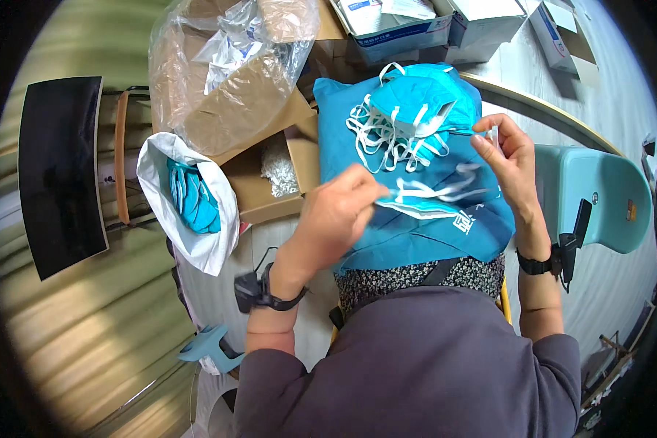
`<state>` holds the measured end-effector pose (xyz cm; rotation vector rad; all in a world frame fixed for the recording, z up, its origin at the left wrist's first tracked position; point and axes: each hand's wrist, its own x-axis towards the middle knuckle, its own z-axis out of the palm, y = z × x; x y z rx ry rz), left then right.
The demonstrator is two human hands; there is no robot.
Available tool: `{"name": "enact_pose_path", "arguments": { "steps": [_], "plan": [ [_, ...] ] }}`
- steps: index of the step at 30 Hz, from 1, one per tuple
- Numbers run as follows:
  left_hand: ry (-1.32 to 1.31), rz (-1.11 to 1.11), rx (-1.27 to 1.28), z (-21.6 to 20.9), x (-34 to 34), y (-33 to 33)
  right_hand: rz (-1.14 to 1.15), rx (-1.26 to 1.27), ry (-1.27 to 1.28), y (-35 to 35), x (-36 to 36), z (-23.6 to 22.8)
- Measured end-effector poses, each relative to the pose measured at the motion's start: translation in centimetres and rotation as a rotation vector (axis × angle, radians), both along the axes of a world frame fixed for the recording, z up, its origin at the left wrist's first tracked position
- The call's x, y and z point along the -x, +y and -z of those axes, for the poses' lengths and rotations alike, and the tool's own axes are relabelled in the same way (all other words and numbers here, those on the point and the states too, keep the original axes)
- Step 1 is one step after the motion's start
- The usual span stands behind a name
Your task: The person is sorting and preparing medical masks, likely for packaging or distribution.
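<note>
My left hand point(336, 215) is closed on one end of a teal face mask point(420, 208) with white straps. The mask lies level over the blue cloth on my lap, and its straps are blurred by motion. My right hand point(509, 155) is raised at the cloth's right side, its thumb and fingers pinched together. A small pale strip shows at those fingertips, too small to name. Just beyond both hands sits a pile of teal masks point(431, 98), with their white straps point(390, 142) tangled on the near left.
Left of my lap stands a white bag point(223, 244) holding several teal pieces. Beside it, a cardboard box point(270, 212) contains small whitish parts point(279, 169). A plastic-lined carton point(233, 109) and printed boxes point(401, 42) are at the back. A light-blue stool point(624, 193) is at right.
</note>
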<state>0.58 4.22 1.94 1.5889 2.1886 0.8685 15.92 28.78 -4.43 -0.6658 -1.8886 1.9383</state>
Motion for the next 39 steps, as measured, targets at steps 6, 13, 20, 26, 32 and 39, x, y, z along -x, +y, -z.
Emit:
{"name": "enact_pose_path", "arguments": {
  "steps": [6,13,20,26,32,39],
  "plan": [
    [0.145,-0.153,-0.126,-0.4,-0.5,0.4,-0.196,-0.031,0.081,-3.6,1.7,-1.8],
    [-0.003,-0.217,-0.3,1.2,-2.4,0.6,-0.369,-0.202,0.06,-5.7,3.3,-2.0],
    [-0.381,-0.508,-0.393,3.4,-4.5,0.9,-0.316,-0.309,0.161,-7.4,3.3,-0.5],
    [-0.573,-0.516,-0.085,4.3,-5.2,1.0,-0.219,-0.411,0.308,-7.5,3.7,1.0],
    [-0.415,-0.498,-0.064,4.3,-5.6,1.5,-0.209,0.265,0.007,-7.8,3.3,1.2],
    [-0.501,-0.512,-0.171,1.6,-5.7,-0.3,0.079,-0.371,0.079,-3.8,2.6,1.9]
  ]
}}
